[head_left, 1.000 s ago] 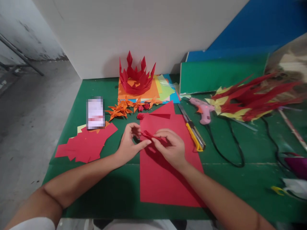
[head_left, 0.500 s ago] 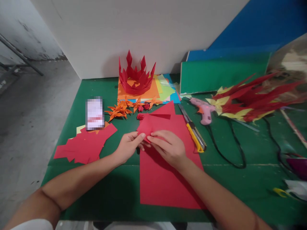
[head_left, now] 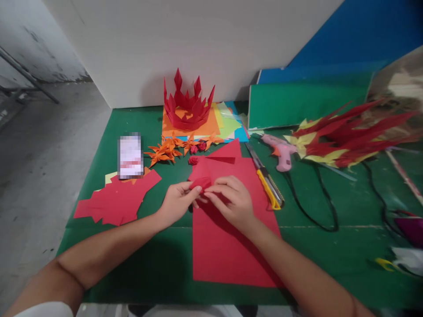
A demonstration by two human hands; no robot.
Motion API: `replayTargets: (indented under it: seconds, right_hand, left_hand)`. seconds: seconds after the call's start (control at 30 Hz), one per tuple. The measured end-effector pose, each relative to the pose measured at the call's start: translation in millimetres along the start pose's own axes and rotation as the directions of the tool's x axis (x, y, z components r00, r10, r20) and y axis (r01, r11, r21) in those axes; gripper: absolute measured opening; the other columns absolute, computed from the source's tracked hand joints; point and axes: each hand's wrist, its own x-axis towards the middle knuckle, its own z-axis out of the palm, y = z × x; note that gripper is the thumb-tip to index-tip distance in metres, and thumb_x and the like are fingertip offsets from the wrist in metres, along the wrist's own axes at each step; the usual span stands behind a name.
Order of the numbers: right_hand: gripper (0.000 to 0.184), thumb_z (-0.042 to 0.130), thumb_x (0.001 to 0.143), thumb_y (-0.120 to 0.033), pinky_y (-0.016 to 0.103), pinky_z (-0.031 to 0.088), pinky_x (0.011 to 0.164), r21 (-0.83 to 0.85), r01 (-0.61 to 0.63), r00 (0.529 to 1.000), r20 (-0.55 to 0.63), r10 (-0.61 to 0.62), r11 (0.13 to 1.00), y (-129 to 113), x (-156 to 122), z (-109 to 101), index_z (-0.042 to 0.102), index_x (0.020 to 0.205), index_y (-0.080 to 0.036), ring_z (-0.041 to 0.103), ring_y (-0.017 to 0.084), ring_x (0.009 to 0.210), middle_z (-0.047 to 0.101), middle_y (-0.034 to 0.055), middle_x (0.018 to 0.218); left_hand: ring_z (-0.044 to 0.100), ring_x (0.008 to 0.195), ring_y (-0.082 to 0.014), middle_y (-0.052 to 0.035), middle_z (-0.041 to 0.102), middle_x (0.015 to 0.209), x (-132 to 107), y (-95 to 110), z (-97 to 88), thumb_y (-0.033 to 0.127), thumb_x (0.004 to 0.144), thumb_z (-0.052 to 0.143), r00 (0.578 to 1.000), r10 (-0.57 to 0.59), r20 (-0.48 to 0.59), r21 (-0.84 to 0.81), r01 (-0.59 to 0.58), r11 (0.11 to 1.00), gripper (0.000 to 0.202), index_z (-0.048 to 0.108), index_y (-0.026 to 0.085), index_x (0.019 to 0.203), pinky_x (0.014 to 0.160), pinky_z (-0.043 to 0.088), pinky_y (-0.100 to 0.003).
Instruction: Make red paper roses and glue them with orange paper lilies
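Observation:
Between my two hands is a small folded piece of red paper (head_left: pixel 201 182). My left hand (head_left: pixel 180 199) pinches its left side between thumb and fingers. At its right edge, the thumb and fingertips of my right hand (head_left: pixel 231 197) close on the paper. Both hands hover over a large red paper sheet (head_left: pixel 228 255) on the green table. Just beyond them lie a folded red paper piece (head_left: pixel 228 152), small red paper roses (head_left: pixel 193 160) and several orange paper flowers (head_left: pixel 165 151). The fingers partly cover the paper's lower edge.
A red paper crown (head_left: pixel 187 105) stands on coloured sheets at the back. To the right are a yellow utility knife (head_left: pixel 268 189), a pink glue gun (head_left: pixel 282 152) with a black cord, and red-yellow paper flames (head_left: pixel 343 136). Red cut pieces (head_left: pixel 115 200) and a blurred phone (head_left: pixel 130 156) lie left.
The red paper has gone from lying flatter to tilted and folded up between my fingers. My right hand has shifted very slightly; the other things stay where they were.

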Motion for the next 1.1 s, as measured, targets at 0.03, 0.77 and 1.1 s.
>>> replayTargets:
  seconds: [0.03,0.77,1.1]
  right_hand:
    - [0.006,0.061,0.085,-0.020,0.031,0.048,0.066,0.032,-0.060,0.998,-0.007,0.060,0.998,-0.6,-0.1,1.3,0.064,0.080,-0.021,0.058,0.016,0.073,0.061,0.0035,0.078]
    - [0.014,0.066,0.080,-0.022,0.029,0.046,0.066,0.237,-0.333,0.941,0.023,0.337,0.913,-3.7,-0.7,5.8,0.058,0.068,-0.021,0.057,0.015,0.070,0.059,-0.0002,0.073]
    - [0.021,0.070,0.075,-0.033,0.026,0.041,0.055,0.397,-0.555,0.825,0.148,0.545,0.731,0.5,-0.7,9.9,0.053,0.071,-0.022,0.049,0.011,0.056,0.053,-0.0038,0.062]
  left_hand:
    - [0.055,0.042,-0.0084,-0.0044,0.070,0.060,-0.3,-0.3,0.0,0.051,0.073,0.067,1.000,0.005,0.016,0.015,-0.005,1.000,0.038,0.068,0.013,0.072,0.043,0.043,-0.019]
    - [0.059,0.047,-0.0096,-0.0071,0.074,0.068,-4.4,-0.7,0.1,0.048,0.077,0.063,0.993,0.062,0.096,0.070,-0.069,0.995,0.037,0.071,0.012,0.080,0.045,0.049,-0.019]
    - [0.064,0.051,-0.0120,-0.0064,0.073,0.065,-2.6,-0.5,0.6,0.041,0.075,0.066,0.995,0.051,0.086,0.041,-0.055,0.998,0.030,0.069,0.012,0.082,0.046,0.051,-0.020]
